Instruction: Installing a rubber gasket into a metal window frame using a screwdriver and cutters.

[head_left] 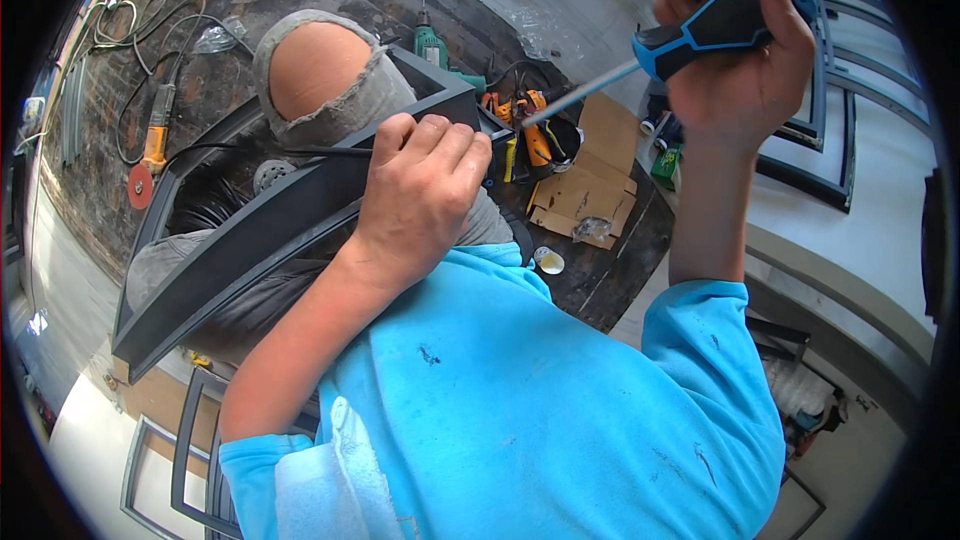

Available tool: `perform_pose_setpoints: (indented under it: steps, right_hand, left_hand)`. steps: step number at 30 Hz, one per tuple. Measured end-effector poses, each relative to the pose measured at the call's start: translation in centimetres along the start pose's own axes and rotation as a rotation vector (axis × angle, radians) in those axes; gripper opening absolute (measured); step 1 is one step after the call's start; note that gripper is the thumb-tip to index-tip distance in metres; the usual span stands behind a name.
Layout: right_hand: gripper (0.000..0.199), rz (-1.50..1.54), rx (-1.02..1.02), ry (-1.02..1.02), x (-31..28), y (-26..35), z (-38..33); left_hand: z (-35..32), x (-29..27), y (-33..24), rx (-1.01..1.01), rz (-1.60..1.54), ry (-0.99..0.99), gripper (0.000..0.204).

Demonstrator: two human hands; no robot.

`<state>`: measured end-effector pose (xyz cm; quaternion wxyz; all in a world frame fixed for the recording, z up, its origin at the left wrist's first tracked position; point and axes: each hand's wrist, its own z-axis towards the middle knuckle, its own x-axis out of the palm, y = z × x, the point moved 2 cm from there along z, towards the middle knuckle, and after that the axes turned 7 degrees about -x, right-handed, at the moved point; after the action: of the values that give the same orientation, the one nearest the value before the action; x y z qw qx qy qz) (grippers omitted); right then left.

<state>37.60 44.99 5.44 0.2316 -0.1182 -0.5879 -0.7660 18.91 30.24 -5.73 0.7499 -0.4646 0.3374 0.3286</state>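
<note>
A dark grey metal frame (230,250) lies across my lap, around my bent knee in torn grey trousers. My left hand (425,180) is closed over its near bar, fingers curled. A thin black strip (330,151) runs from the left into that hand; its end is hidden under the fingers. Raised at the upper right, my right hand (745,60) grips a screwdriver (700,35) by its black and blue handle. The metal shaft slants down left, its tip near the frame's corner, apparently apart from it. A black coil (210,200) lies inside the frame.
On the dark floor ahead lie a green drill (430,45), orange and black tools (530,130) and an opened cardboard box (590,170). An orange angle grinder (155,130) with a red disc and cables lie left. More dark frames (850,140) rest at right.
</note>
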Motion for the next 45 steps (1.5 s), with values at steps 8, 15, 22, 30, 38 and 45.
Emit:
perform_pose_setpoints:
  steps: [8, 15, 22, 30, 38, 45]
  right_hand:
    - [0.04, -0.096, -0.05, 0.223, -7.9, 7.3, 4.2]
    - [0.051, 0.79, 0.559, -0.096, -5.5, -1.0, -2.1]
    - [0.061, 0.307, 0.65, 0.254, -2.8, -6.2, -5.2]
    - [0.036, -0.511, 0.169, 0.709, 1.4, -6.2, -2.4]
    - [0.033, -0.842, 0.28, 1.0, 2.8, -7.4, -3.7]
    - [0.021, -0.746, 0.092, 0.812, 2.5, -6.2, -2.2]
  left_hand:
    - [-0.7, -5.7, 2.7, -0.156, -0.161, 0.105, 0.021]
    - [-1.3, -6.0, 2.5, -0.244, -0.21, 0.248, 0.012]
    - [-1.5, -4.4, 1.6, -0.204, -0.127, 0.069, 0.016]
    - [-2.4, -2.2, 1.5, -0.093, -0.106, -0.081, 0.023]
    - [-2.5, -2.0, 1.8, -0.06, -0.057, -0.059, 0.02]
    - [-2.2, -2.0, 1.9, -0.076, -0.083, -0.057, 0.019]
